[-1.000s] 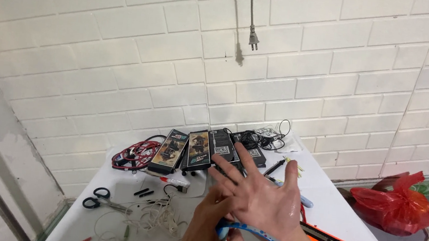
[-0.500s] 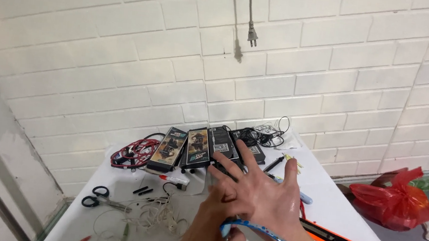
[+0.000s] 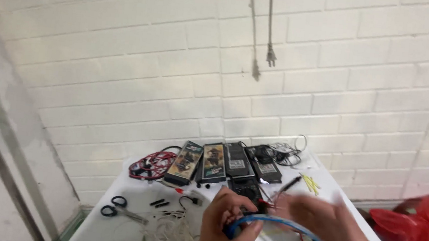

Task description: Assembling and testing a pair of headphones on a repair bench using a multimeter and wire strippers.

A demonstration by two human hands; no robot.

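Up front: white table [image 3: 109,215] against white brick wall [image 3: 124,74]. Left hand [image 3: 227,228] closed on blue cable [image 3: 288,225] over table; right hand [image 3: 320,222] blurred, grip unclear. Earlier spread flat, fingers wide.

table [image 3: 108,218]: scissors [image 3: 116,207] near left edge | flat boxes [image 3: 212,163] in a row along back edge | wire coil [image 3: 150,164] left of boxes | cable ties [image 3: 310,184] toward right edge | plastic bag [image 3: 416,226] beyond right edge

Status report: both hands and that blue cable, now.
Left hand gripping thin blue cable. Right hand on cable, motion-blurred, grip unclear. Black multimeter just behind hands; white table cluttered.
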